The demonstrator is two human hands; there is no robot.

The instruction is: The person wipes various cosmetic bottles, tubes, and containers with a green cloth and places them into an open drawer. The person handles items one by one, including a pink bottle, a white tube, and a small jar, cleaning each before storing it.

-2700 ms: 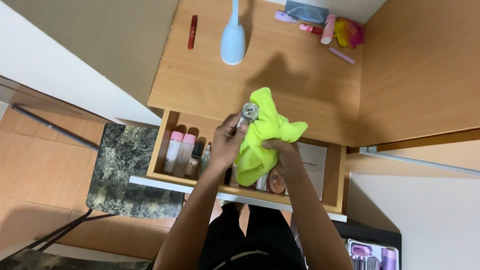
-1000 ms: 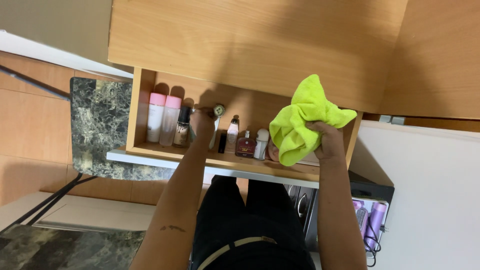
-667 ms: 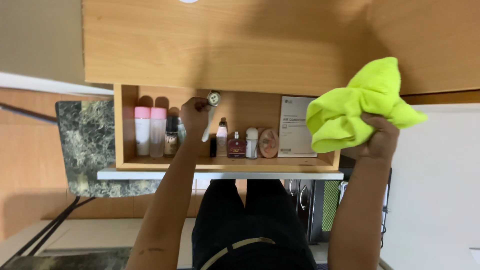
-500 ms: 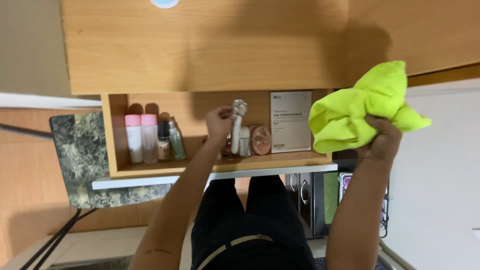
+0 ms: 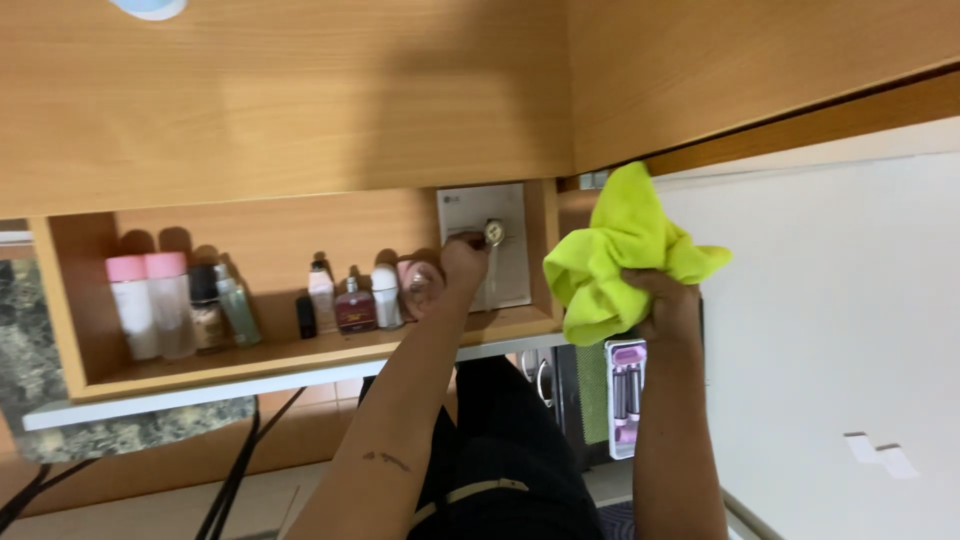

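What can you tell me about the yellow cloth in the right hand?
The yellow cloth is a bright yellow-green rag that looks like soft microfibre, bunched into a loose wad with folds and a corner sticking out to the right. The right hand grips it from below, holding it up in the air just right of the wooden shelf. It touches only that hand. No stains are visible.
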